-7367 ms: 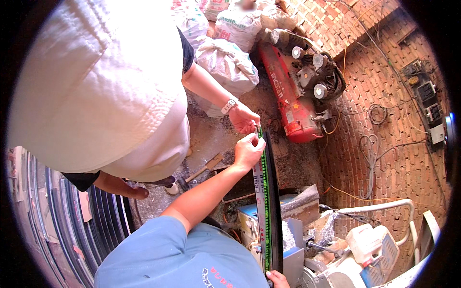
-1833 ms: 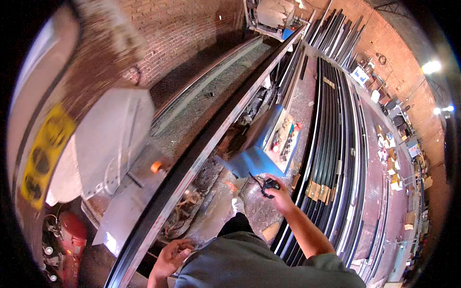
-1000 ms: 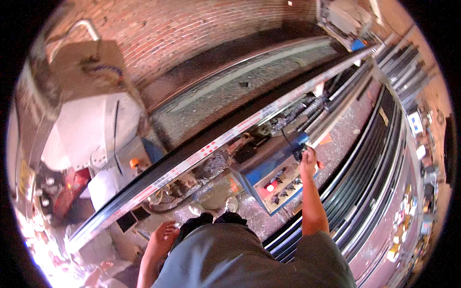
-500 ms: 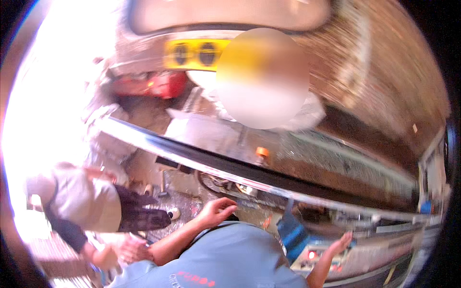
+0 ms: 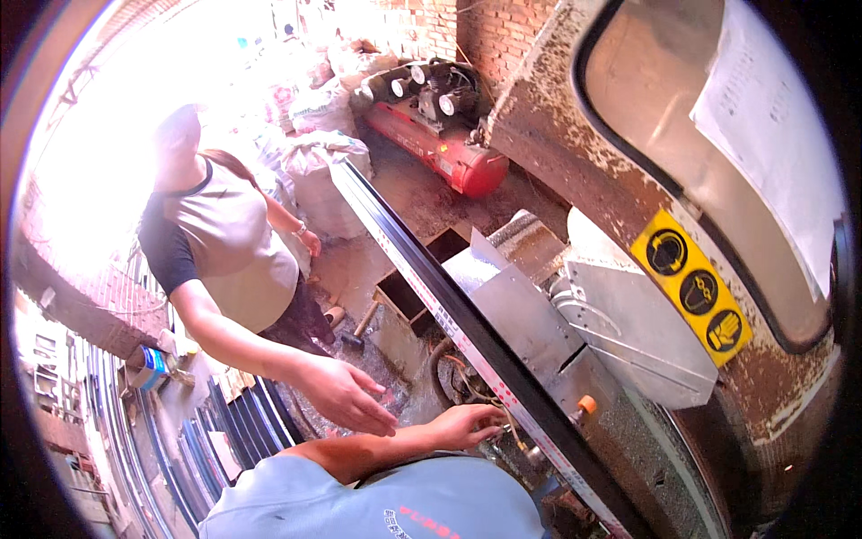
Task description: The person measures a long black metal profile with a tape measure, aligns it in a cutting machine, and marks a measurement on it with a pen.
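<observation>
My left hand (image 5: 469, 427) is held out in front of my blue shirt, near a long profile (image 5: 467, 332). Its fingers are loosely bent and apart, and I see nothing in them. The profile is a straight black bar with a white, red-marked side, lying slantwise across a machine bed (image 5: 620, 440). Between hand and profile are thin hoses (image 5: 512, 431), partly hidden. My right hand is out of view. A co-worker's open hand (image 5: 350, 395) reaches over my left forearm from the left.
On the machine are an orange knob (image 5: 586, 404), a metal guard (image 5: 628, 332) and a yellow sign (image 5: 691, 287). Behind stand a red air compressor (image 5: 440, 148) and white sacks (image 5: 323, 171). The co-worker (image 5: 238, 234) stands at left, beside stacked long profiles (image 5: 193, 458). A hammer (image 5: 361, 325) is near them.
My view has swung left and steadied. My right hand, open before, has left the picture. The co-worker now faces me with an arm stretched toward me; my left hand is nearer the profile.
</observation>
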### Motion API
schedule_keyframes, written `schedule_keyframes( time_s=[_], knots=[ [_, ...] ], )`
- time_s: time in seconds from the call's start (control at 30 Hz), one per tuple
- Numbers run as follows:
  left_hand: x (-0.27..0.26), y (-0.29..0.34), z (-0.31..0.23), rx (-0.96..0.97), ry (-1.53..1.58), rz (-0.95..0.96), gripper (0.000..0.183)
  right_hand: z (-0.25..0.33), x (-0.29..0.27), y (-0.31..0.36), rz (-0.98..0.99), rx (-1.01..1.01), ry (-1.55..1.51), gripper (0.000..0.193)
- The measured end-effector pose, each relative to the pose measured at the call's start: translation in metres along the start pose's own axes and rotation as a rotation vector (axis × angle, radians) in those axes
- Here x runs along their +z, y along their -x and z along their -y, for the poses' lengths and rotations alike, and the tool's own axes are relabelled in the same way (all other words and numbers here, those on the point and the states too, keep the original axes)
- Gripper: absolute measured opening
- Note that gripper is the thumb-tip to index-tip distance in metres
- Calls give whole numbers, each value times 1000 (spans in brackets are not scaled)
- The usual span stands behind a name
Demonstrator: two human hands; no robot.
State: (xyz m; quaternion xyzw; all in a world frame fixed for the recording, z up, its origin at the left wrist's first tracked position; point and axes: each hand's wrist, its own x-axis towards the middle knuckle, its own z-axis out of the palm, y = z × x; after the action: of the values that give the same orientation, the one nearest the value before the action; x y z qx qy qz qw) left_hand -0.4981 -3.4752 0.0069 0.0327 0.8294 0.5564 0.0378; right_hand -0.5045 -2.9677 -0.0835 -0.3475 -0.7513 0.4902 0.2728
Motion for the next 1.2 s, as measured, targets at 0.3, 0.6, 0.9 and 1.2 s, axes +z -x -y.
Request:
schedule_keyframes(
  time_s=[0.3, 0.6, 0.9, 1.2],
  knots=[
    [2, -22, -4, -62, 22, -18, 36, 16, 27, 11, 76, -8, 66, 60],
    [49, 21, -6, -122, 22, -100, 45, 4, -7, 15, 80, -38, 98, 63],
    [88, 94, -5, -151, -212, 219, 53, -34, -91, 30, 25, -67, 158, 66],
    [120, 141, 22, -135, -54, 181, 48, -192, -296, 65, -196, 106, 444, 71]
  ],
)
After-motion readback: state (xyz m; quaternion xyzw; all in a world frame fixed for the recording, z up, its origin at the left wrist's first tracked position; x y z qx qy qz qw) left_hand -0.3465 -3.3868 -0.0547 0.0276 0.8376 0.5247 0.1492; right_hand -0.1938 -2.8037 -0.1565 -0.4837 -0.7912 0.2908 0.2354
